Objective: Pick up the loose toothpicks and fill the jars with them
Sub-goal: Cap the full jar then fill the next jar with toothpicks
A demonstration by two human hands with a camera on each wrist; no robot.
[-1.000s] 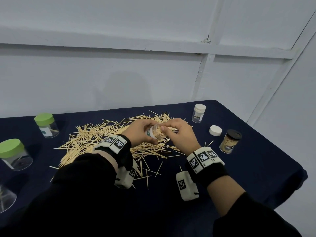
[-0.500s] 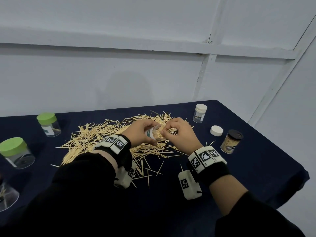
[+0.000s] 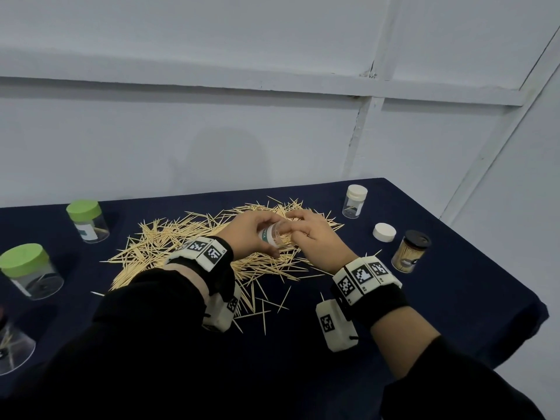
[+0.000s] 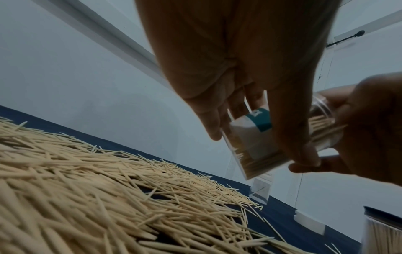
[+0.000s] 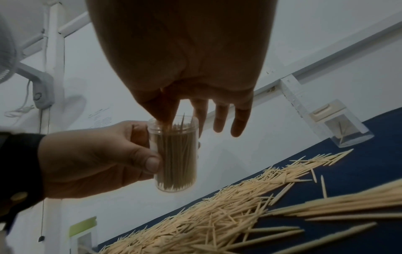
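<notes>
A heap of loose toothpicks [image 3: 181, 247] [image 4: 108, 189] [image 5: 217, 214] lies in the middle of the dark blue table [image 3: 454, 298]. Just above its far side, my left hand [image 3: 254, 231] [image 5: 97, 158] grips a small clear lidless jar [image 3: 275, 234] [image 4: 254, 146] [image 5: 176, 154] packed with toothpicks, its mouth tilted toward my right hand. My right hand [image 3: 295, 225] [image 5: 180, 110] is at that mouth. Its thumb and forefinger pinch toothpicks at the rim while the other fingers stay straight. One toothpick stands above the rim.
Two green-lidded jars [image 3: 83, 221] [image 3: 28, 269] and a clear jar [image 3: 12, 350] stand at the left. On the right are a white-capped jar [image 3: 354, 201], a loose white lid [image 3: 384, 231] and a black-lidded jar full of toothpicks [image 3: 410, 251], near the table's right edge.
Both hands stay together over the heap with the jar. My right fingers have shifted slightly at the jar's mouth.
</notes>
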